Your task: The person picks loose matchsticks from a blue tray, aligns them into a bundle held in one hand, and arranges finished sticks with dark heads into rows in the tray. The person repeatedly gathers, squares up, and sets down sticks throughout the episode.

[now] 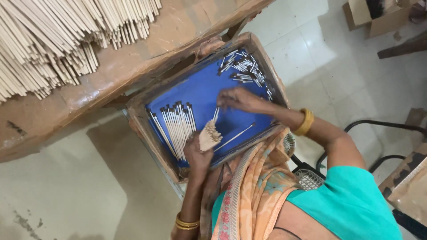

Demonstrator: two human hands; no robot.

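My left hand (197, 154) is closed round a small bundle of pale thin sticks (210, 135), held end-up over the near part of a blue-lined tray (202, 89). Reaching across the tray's middle, my right hand (239, 98) pinches a couple of thin sticks (215, 114) just above the bundle. A row of dark-tipped sticks (175, 126) lies side by side in the tray, left of my left hand. One loose stick (235, 135) lies to the right of the bundle. A heap of short dark-tipped sticks (244, 69) fills the tray's far right corner.
The tray has brown taped cardboard walls (142, 126). A brown table (147, 49) behind it carries a large pile of long pale sticks (53, 40). A cardboard box (373, 18) and a black metal frame (382, 126) stand on the tiled floor at right.
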